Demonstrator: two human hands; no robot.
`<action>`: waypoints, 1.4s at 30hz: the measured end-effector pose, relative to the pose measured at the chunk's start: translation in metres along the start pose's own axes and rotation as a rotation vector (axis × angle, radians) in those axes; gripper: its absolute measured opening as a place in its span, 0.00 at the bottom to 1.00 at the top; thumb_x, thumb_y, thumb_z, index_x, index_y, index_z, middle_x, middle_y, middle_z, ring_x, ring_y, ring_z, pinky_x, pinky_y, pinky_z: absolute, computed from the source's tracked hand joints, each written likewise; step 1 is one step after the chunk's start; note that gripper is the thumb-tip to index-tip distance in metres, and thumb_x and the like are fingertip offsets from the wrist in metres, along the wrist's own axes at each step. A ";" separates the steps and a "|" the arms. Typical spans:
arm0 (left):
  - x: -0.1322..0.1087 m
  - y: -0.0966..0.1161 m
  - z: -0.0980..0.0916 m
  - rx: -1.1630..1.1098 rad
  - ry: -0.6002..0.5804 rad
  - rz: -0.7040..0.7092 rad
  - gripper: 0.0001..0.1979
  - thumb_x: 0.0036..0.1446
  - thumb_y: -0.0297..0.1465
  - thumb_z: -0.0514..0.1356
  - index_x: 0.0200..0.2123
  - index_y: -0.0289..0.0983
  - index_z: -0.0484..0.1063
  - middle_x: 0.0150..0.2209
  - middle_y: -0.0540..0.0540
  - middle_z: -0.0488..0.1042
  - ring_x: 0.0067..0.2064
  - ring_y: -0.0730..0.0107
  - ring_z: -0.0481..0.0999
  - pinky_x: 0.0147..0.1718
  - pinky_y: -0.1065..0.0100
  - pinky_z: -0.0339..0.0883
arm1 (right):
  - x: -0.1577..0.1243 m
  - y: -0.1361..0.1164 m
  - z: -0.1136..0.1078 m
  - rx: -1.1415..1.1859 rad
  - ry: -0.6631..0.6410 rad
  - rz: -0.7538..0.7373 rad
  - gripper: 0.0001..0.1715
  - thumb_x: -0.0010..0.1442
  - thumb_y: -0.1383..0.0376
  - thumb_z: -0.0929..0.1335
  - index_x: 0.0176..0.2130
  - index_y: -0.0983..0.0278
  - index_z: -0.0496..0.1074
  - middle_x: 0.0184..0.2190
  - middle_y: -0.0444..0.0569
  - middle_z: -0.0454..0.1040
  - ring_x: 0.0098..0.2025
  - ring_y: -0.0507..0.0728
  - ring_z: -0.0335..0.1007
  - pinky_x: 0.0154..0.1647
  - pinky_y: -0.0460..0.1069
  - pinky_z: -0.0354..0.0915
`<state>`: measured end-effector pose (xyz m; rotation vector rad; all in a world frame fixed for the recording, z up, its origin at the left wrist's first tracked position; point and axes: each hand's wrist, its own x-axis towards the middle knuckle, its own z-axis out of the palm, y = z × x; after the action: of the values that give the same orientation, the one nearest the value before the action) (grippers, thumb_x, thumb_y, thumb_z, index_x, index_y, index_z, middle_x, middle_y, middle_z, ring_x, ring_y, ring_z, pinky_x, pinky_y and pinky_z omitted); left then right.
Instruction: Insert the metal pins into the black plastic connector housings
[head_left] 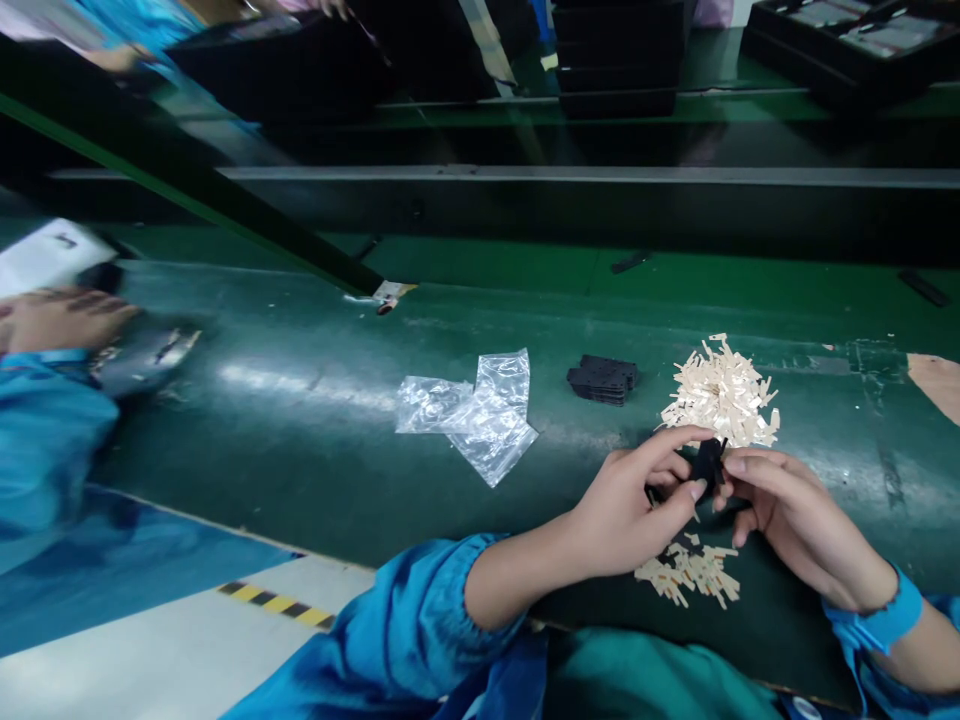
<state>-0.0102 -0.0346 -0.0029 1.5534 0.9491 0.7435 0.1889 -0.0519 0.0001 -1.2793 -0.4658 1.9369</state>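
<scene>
A small flat black part (pixel 706 462) is pinched between the thumb and fingers of my left hand (pixel 626 500). My right hand (pixel 791 505) has its fingertips closed at the part's right edge, where a thin dark sliver sticks up; fine detail there is hidden by the fingers. Just beyond my hands lies a big heap of small cream-coloured strips (pixel 721 392). Below them, nearer my body, is a smaller scatter of similar strips (pixel 691 572), some with orange-brown marks. To the left of the heap sits a neat stack of flat black parts (pixel 602 379).
Clear plastic bags (pixel 491 420) lie mid-table on the green work surface (pixel 300 460). A slanted dark post (pixel 247 215) meets the table on the left. Beyond it a co-worker's hand (pixel 67 318) rests by a white object (pixel 52 258). Black trays (pixel 619 60) stand behind the rail.
</scene>
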 end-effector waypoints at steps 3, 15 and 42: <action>-0.001 0.000 0.001 0.024 -0.015 0.006 0.24 0.63 0.27 0.59 0.62 0.37 0.69 0.32 0.48 0.77 0.31 0.71 0.80 0.34 0.69 0.78 | 0.001 0.003 -0.001 -0.021 -0.001 -0.013 0.14 0.51 0.57 0.81 0.29 0.64 0.82 0.25 0.46 0.74 0.28 0.54 0.70 0.20 0.44 0.74; -0.001 0.002 0.003 0.008 -0.013 -0.005 0.23 0.62 0.27 0.59 0.61 0.36 0.69 0.32 0.47 0.79 0.30 0.70 0.80 0.34 0.68 0.79 | 0.002 0.004 -0.002 0.006 -0.038 0.004 0.13 0.51 0.57 0.81 0.31 0.63 0.83 0.29 0.47 0.75 0.31 0.55 0.73 0.25 0.47 0.77; 0.001 0.010 0.001 -0.187 -0.065 -0.212 0.26 0.61 0.29 0.62 0.63 0.37 0.68 0.30 0.50 0.75 0.30 0.70 0.81 0.27 0.73 0.74 | 0.000 0.001 -0.001 -0.335 0.131 -0.190 0.13 0.51 0.56 0.79 0.28 0.63 0.83 0.25 0.47 0.76 0.24 0.53 0.66 0.21 0.46 0.64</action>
<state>-0.0073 -0.0342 0.0064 1.2840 0.9517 0.6096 0.1899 -0.0524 -0.0008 -1.5007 -0.8389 1.6514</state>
